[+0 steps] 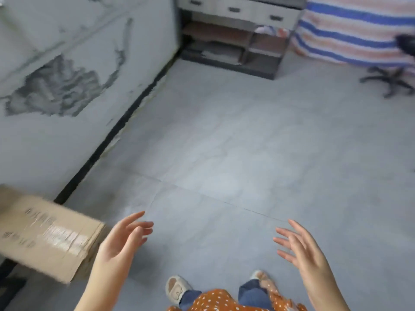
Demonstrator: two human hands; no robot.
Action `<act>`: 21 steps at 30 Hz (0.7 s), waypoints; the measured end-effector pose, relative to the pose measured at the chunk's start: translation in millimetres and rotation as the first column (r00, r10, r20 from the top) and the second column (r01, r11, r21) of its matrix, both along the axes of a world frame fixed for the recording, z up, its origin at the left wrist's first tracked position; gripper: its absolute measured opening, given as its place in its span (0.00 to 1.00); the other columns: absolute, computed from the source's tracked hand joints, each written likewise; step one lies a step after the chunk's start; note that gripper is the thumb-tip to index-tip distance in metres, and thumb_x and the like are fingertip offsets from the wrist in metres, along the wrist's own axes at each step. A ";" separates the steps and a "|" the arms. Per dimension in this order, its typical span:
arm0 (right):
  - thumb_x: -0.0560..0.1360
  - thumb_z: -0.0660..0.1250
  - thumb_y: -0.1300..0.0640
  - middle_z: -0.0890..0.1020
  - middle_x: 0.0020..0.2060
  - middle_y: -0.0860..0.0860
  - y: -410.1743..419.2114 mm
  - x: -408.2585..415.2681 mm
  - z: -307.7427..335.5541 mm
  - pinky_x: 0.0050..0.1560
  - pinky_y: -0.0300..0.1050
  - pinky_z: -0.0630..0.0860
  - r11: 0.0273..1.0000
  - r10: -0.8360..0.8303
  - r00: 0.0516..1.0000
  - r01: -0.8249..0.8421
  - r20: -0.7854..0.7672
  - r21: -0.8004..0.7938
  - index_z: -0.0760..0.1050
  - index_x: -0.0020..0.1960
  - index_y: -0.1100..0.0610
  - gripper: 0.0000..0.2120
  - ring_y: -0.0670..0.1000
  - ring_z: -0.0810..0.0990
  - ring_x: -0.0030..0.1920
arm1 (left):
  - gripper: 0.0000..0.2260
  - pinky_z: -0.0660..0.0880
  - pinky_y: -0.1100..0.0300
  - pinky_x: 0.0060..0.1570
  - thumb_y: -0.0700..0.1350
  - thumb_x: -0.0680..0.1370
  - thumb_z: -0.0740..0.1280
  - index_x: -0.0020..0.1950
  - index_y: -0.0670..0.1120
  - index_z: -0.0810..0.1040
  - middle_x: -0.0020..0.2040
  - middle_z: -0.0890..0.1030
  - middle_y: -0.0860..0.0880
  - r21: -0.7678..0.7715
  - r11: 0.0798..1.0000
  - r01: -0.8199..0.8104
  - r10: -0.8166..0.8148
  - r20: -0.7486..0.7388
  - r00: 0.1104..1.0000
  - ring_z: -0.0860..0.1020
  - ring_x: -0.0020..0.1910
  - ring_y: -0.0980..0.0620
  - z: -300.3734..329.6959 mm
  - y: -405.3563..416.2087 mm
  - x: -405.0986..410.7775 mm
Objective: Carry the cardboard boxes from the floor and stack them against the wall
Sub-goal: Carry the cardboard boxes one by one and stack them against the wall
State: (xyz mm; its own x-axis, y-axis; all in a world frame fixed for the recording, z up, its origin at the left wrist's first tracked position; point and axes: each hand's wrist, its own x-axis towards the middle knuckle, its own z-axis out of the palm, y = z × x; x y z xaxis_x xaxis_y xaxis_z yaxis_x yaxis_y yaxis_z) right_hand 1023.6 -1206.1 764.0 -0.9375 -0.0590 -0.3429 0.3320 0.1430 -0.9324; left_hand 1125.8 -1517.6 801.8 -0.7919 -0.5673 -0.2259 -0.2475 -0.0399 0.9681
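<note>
A brown cardboard box [45, 234] with printed text and clear tape on top sits at the lower left, close to the wall [67, 86]. My left hand [122, 240] hovers just right of the box, fingers spread and relaxed, not touching it. My right hand [301, 250] is held out over the grey floor, fingers spread, holding nothing. Both palms face each other.
Grey tiled floor [224, 142] stretches ahead. A dark baseboard [116, 129] runs along the peeling wall. A grey shelf unit with drawers [235, 39] stands at the far corner. A striped tarp [354, 28] and an office chair base [390, 79] are at far right.
</note>
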 end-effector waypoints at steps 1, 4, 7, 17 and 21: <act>0.80 0.57 0.62 0.82 0.53 0.52 19.9 2.3 0.9 0.45 0.39 0.81 0.998 -0.057 0.998 0.057 -0.007 -0.002 0.71 0.62 0.49 0.14 0.45 0.84 0.47 | 0.11 0.79 0.64 0.46 0.36 0.78 0.60 0.56 0.47 0.78 0.45 0.84 0.45 -0.001 0.998 0.065 -0.065 -0.001 0.998 0.82 0.44 0.54 1.0 17.5 -16.1; 0.80 0.57 0.64 0.82 0.53 0.51 93.5 6.6 4.1 0.46 0.37 0.80 0.976 -0.216 0.976 0.217 -0.036 0.014 0.71 0.61 0.49 0.15 0.45 0.83 0.47 | 0.12 0.79 0.63 0.46 0.35 0.79 0.59 0.55 0.48 0.78 0.44 0.84 0.45 -0.011 0.970 0.244 -0.244 -0.002 0.970 0.82 0.44 0.53 1.0 83.4 -67.7; 0.79 0.57 0.65 0.81 0.53 0.52 159.0 4.9 6.1 0.48 0.39 0.80 0.957 -0.285 0.958 0.287 -0.042 0.037 0.70 0.64 0.52 0.16 0.45 0.83 0.48 | 0.13 0.79 0.59 0.49 0.36 0.80 0.59 0.55 0.50 0.78 0.46 0.85 0.47 -0.007 0.938 0.345 -0.345 -0.003 0.938 0.82 0.46 0.52 -3.0 145.0 -103.3; 0.80 0.58 0.60 0.82 0.54 0.49 370.4 1.9 20.4 0.50 0.38 0.79 0.775 -0.626 0.774 0.631 -0.090 0.040 0.72 0.63 0.50 0.14 0.45 0.83 0.51 | 0.13 0.80 0.59 0.47 0.36 0.80 0.59 0.56 0.48 0.79 0.47 0.85 0.45 0.038 0.767 0.640 -0.640 -0.031 0.768 0.83 0.48 0.49 -4.3 386.4 -212.4; 0.80 0.58 0.60 0.82 0.54 0.49 420.1 -8.0 14.8 0.51 0.36 0.79 0.684 -0.724 0.686 0.728 -0.071 0.047 0.73 0.63 0.53 0.13 0.44 0.82 0.51 | 0.12 0.80 0.60 0.47 0.37 0.80 0.60 0.55 0.49 0.80 0.47 0.85 0.46 0.013 0.685 0.728 -0.728 -0.009 0.685 0.83 0.47 0.50 -4.6 448.6 -260.1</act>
State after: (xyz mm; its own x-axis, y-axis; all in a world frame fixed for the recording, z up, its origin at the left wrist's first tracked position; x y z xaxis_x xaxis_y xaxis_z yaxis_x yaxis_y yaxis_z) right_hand 1015.7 -786.0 778.8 -0.6908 0.6677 -0.2775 0.3180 -0.0640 -0.9459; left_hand 865.7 -1069.1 797.2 -0.9551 0.1916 -0.2261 -0.2019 0.1378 0.9696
